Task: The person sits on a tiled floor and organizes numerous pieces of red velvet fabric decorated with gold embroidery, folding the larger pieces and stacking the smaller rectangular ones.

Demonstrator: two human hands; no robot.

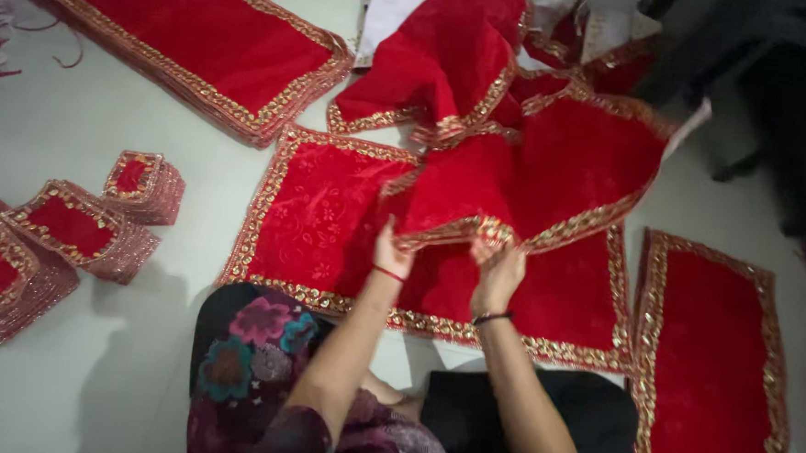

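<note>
Red gold-trimmed cloth (535,169) pinched at its border by left hand (391,252) and right hand (497,264), above flat red mat (320,222).

Even, fairly bright indoor light is cast from above; a soft grey shadow is thrown on the pale smooth floor (77,127) at lower left. Slight overall softness and motion blur are seen. The top right corner is left dim.

Red velvet cloth (544,170) with gold sequin border, front edge lifted, draped over flat cloths
</note>
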